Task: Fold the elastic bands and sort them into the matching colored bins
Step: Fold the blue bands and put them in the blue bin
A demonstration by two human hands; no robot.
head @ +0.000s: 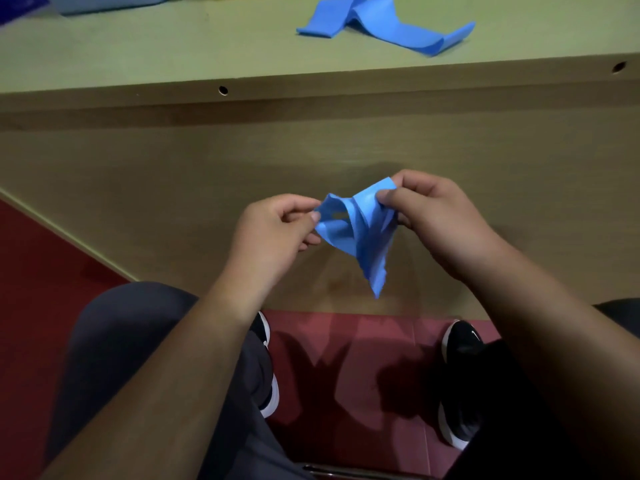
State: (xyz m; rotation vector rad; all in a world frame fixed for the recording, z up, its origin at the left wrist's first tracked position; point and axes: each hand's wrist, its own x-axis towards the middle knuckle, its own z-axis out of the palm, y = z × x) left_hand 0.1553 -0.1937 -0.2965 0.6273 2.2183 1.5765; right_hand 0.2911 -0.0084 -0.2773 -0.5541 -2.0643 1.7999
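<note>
Two hands on my feed, left hand (277,230) pinching the crumpled blue band (360,237), right hand (433,220) pinching its top corner, second blue band (381,22) loose on the table (173,53).

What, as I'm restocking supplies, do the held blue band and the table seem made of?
Blue band: thin, matte rubbery sheet, probably latex; it crumples and hangs limp between the left hand and right hand. Table: likely laminated board, smooth pale finish; flat face, square edge with drilled holes.
</note>
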